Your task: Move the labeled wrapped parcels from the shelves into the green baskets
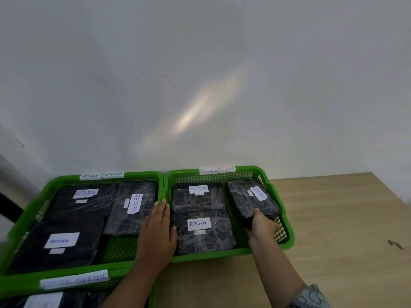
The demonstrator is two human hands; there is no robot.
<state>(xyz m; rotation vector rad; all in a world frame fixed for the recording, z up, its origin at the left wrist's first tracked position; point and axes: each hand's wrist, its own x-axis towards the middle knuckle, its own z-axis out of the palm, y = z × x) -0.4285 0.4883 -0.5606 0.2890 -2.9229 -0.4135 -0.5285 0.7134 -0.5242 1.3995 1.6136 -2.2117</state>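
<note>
Two green baskets stand side by side on a wooden table, the left basket (26, 221) and the right basket (287, 230). My right hand (260, 225) grips the near end of a black wrapped parcel (251, 197) with a RETURN label, tilted inside the right basket's right side. Two more RETURN parcels lie in that basket, a far parcel (198, 197) and a near parcel (204, 232). My left hand (158, 232) rests flat with straight fingers over the rims between the baskets. The left basket holds three labelled black parcels (66, 227).
A third green basket (22, 283) with a paper label sits at the near left, holding more parcels. Paper tags reading RETURN and OVERDUE are stuck on the far rims. A white wall (200, 85) stands right behind the baskets. Wooden tabletop (333, 218) extends to the right.
</note>
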